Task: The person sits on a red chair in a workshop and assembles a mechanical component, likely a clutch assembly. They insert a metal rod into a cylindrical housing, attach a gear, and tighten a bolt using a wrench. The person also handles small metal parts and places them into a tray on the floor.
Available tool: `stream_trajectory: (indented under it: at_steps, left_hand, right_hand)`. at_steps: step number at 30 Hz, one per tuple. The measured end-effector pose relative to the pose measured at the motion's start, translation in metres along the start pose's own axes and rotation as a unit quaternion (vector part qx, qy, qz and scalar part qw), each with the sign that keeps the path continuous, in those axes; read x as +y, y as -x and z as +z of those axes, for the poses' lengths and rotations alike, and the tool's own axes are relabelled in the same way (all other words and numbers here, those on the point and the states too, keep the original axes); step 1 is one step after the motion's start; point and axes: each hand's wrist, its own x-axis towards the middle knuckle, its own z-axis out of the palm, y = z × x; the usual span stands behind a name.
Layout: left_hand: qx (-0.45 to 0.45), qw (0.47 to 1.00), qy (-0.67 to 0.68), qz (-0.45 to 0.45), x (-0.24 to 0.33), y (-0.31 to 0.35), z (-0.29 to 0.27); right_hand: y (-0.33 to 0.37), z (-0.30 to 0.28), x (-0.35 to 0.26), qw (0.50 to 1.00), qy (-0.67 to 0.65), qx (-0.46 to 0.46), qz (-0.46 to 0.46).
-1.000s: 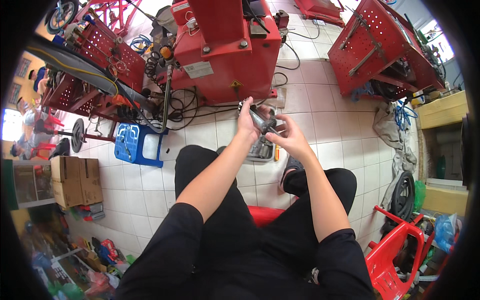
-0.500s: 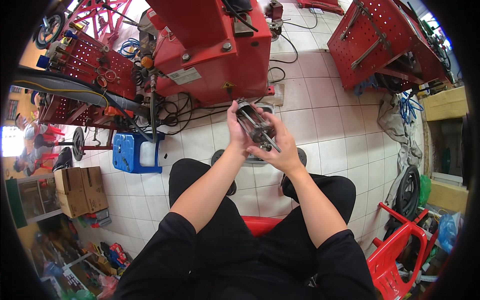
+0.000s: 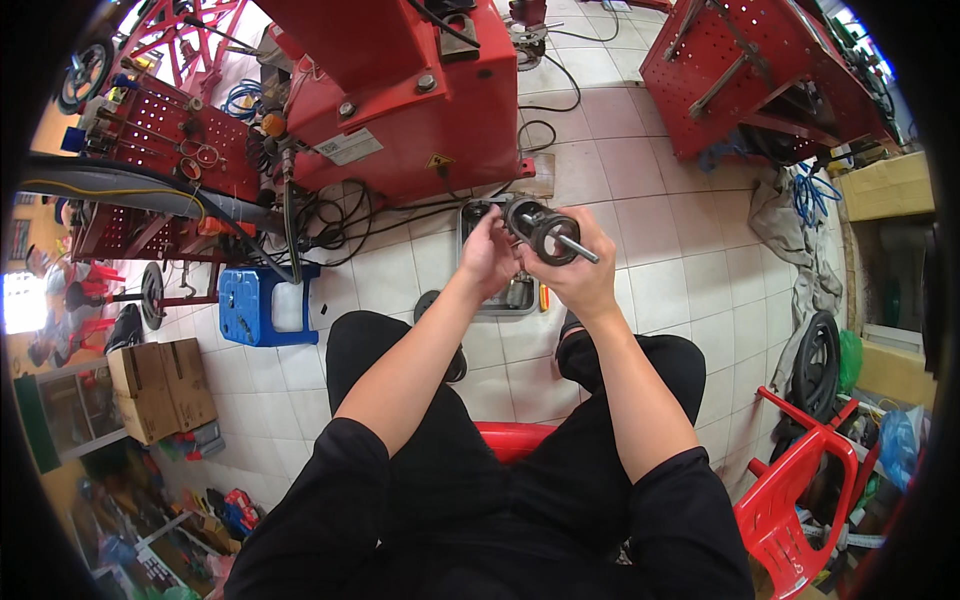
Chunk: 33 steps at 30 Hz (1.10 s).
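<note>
My right hand point(image 3: 583, 272) is closed around a dark metal cylindrical housing point(image 3: 556, 236) with open sides and a round end ring. A bright steel rod point(image 3: 578, 249) sticks out of that ring toward the lower right. Just left of the housing is my left hand point(image 3: 481, 264), palm turned toward it, fingers apart and holding nothing. Whether its fingertips touch the housing is hard to make out. Below both hands, on the floor, lies a grey tray point(image 3: 518, 311) with metal parts inside, partly hidden by my hands.
A red machine base point(image 3: 400, 150) stands ahead, with black cables point(image 3: 345, 225) on the tiles. A blue plastic stool point(image 3: 250, 305) and cardboard boxes point(image 3: 165, 390) are at left. An orange-handled tool point(image 3: 544, 297) lies beside the tray. A red chair point(image 3: 800, 500) is at right.
Both hands held the housing earlier; my left hand has come off it. My right hand has tilted the housing, so its end ring now faces me. More of the tray shows.
</note>
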Motion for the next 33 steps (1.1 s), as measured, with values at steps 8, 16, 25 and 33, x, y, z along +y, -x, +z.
stream_trajectory:
  at_steps: [8,16,25,33]
  left_hand:
    - [-0.023,1.000,0.003,0.009,0.002,0.001,-0.013]
    - [-0.031,0.996,-0.056,-0.057,-0.003,-0.004,-0.019]
    - [-0.022,0.981,-0.173,-0.089,-0.006,0.000,-0.011]
    - [0.105,0.901,-0.310,0.286,0.023,-0.004,0.002]
  right_hand:
    - [-0.003,-0.011,-0.003,0.999,-0.002,0.010,-0.047]
    - [-0.005,-0.014,-0.008,0.996,0.009,-0.011,-0.091]
    - [-0.002,-0.011,-0.003,0.990,0.077,-0.033,-0.112]
    - [-0.005,-0.012,0.005,0.990,0.109,-0.088,-0.004]
